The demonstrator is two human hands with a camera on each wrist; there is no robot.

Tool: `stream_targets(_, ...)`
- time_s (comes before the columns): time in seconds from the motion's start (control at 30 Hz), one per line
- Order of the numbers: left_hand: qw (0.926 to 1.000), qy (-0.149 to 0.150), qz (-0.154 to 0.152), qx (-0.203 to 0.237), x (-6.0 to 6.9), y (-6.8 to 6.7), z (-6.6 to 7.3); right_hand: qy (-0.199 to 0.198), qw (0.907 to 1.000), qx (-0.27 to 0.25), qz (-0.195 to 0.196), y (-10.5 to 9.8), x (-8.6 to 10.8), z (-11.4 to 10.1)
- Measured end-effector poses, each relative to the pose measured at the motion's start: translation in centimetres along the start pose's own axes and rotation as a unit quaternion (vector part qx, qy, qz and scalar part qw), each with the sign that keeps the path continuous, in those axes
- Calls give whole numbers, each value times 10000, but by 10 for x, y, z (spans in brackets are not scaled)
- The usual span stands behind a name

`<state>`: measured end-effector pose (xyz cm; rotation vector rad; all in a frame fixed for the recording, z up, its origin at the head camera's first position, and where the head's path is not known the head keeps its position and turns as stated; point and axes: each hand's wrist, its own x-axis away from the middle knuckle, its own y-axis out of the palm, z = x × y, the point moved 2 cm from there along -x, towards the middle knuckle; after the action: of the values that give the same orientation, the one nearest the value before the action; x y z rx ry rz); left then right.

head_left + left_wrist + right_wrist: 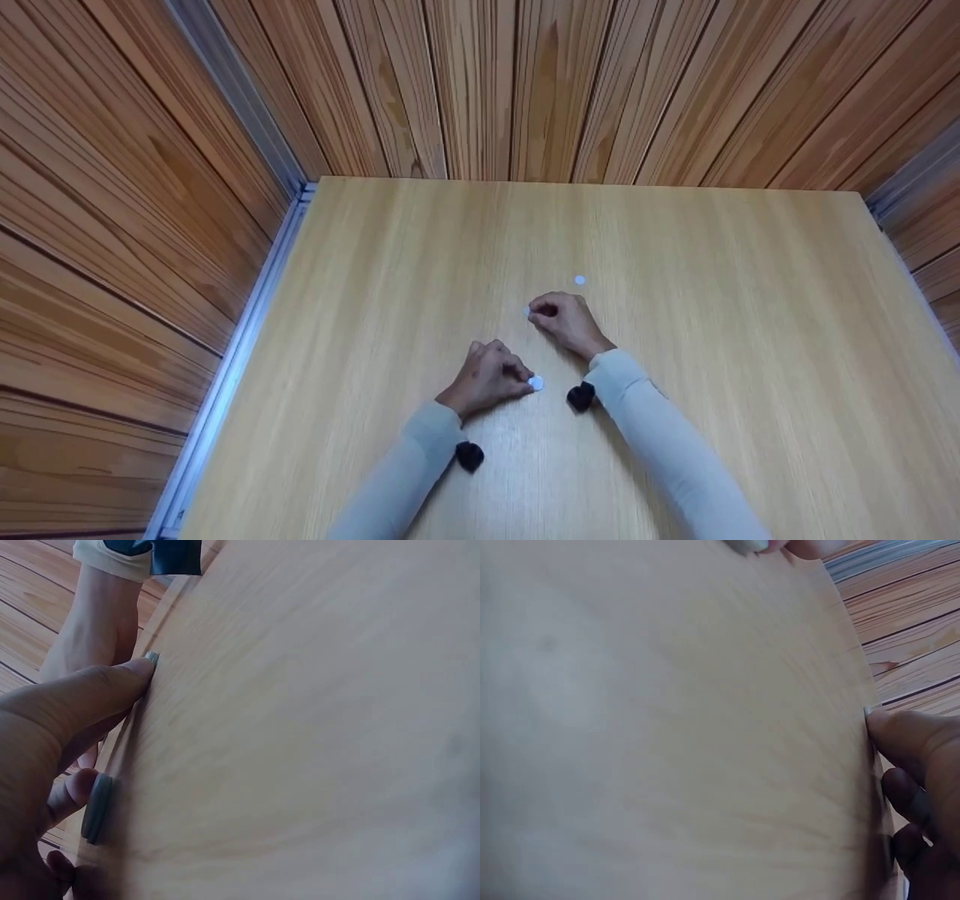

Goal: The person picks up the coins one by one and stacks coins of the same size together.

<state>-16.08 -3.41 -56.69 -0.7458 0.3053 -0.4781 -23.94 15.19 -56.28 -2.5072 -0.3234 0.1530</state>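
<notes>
Reaching over a pale wooden table (712, 315) with two bare hands, placing the left hand (486, 379) nearer the bottom of the head view and the right hand (568, 322) farther forward. Curling the fingers of the left hand and pinching a first white disc (535, 383), small and round, at the tips of thumb and index finger, low over the tabletop. Curling the right hand too, rounding thumb and index finger into a loop, and pinching a second white disc (527, 312) at the fingertips, covering part of it. Holding the hands near each other without touching. Showing a third white disc (580, 280) lying flat on the table just beyond the right hand, apart from both hands. Showing, in the left wrist view, a disc's shadowed rim against a fingertip and a smaller sliver of disc beside the thumb tip, without making clear which disc that sliver belongs to. Wearing long pale sleeves (660, 431) and a small black device (580, 397) at each wrist. Facing a wood-plank wall (555, 90) along the table's far edge, with a metal rail (238, 345) running down the left side.
</notes>
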Motion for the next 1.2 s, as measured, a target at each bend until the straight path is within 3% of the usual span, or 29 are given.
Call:
stream_targets(0.2, 10000, -30, -35, 17, 0, -1, 0, -11, 10000, 9, -52, 1, -1, -2)
stream_targets(0.47, 9994, 259, 70, -222, 0, -2, 1, -46, 9998, -78, -182, -6, 6, 0)
stream_targets(0.7, 10000, 81, 15, -43, 1, 0, -1, -2, 9994, -173, -315, -13, 20, 7)
stream_targets(1.2, 9999, -111, -45, 78, 1, 0, -1, -45, 9994, -307, -182, -20, 48, 12)
